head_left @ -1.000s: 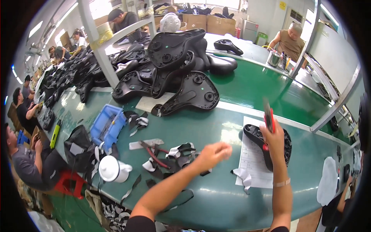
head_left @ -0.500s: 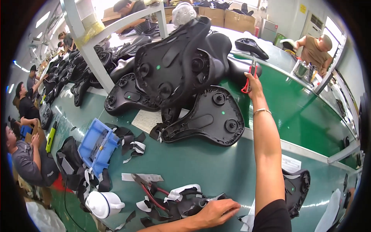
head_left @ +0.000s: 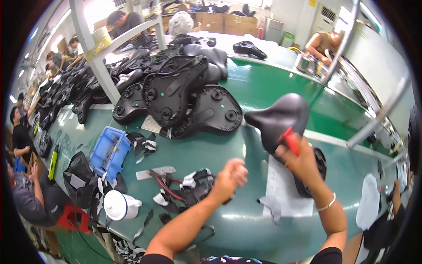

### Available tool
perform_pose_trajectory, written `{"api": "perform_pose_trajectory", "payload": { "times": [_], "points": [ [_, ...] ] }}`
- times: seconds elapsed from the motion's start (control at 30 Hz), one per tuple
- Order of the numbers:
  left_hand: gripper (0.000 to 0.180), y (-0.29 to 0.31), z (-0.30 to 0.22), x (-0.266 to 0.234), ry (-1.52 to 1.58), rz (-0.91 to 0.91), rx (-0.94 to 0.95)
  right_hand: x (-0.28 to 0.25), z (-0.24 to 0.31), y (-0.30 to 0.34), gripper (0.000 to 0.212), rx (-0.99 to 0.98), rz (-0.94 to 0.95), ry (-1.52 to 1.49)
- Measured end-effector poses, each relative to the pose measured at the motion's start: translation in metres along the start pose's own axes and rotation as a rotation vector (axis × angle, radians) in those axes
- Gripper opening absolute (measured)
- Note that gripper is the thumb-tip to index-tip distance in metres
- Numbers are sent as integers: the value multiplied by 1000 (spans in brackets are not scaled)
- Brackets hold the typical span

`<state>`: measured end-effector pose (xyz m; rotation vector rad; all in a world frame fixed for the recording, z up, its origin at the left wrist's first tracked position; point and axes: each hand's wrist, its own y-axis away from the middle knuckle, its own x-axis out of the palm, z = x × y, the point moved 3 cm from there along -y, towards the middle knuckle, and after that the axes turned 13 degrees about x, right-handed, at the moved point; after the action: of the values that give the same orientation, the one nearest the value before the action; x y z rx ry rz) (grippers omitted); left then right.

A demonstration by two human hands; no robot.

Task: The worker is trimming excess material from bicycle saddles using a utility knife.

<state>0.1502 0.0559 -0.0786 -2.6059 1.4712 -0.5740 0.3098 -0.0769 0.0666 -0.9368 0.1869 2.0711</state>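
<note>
My right hand [head_left: 303,165] is closed around a red-handled tool [head_left: 290,141], blurred by motion, so its exact kind is unclear. Just beyond those fingers is a black bicycle saddle [head_left: 285,114], smooth side up; whether the hand also grips it cannot be made out. Beneath the wrist, another black saddle [head_left: 320,165] lies partly hidden on a white paper sheet [head_left: 277,198]. My left hand [head_left: 228,178] hovers over the table, fingers loosely apart and slightly smeared, with nothing visible in it. Beside it lie red-handled pincers [head_left: 165,187] among black and white scraps [head_left: 200,189].
Upturned saddles [head_left: 173,92] are piled at the far middle, by a white metal frame post [head_left: 94,57]. A blue bin [head_left: 110,152], a white lidded mug [head_left: 121,206] and a yellow-green cutter [head_left: 53,163] stand to the left. Other people work around the table.
My right hand has come back toward me from the far side with the red tool, and a saddle is now beside it. My left hand has lifted off the scraps. The view has shifted.
</note>
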Motion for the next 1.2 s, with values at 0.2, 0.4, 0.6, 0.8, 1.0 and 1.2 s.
{"api": "perform_pose_trajectory", "payload": {
  "times": [0.2,0.4,0.6,0.8,1.0,1.2],
  "points": [
    [68,22,-32,-5,647,-37,-517,24,-1,181,33,-732,233,558],
    [66,87,-72,-32,198,31,-407,22,-16,244,43,-280,417,-188],
    [49,96,-112,-35,-47,-19,-373,-1,-33,234,56,75,49,-188],
    [38,77,-134,-7,-250,113,-427,5,-2,194,63,-534,341,552],
    [38,90,-119,-28,-341,-9,-388,27,-20,252,71,-219,382,488],
    [32,132,-123,-31,-387,-247,-263,50,-1,313,66,107,319,248]
  ]
}}
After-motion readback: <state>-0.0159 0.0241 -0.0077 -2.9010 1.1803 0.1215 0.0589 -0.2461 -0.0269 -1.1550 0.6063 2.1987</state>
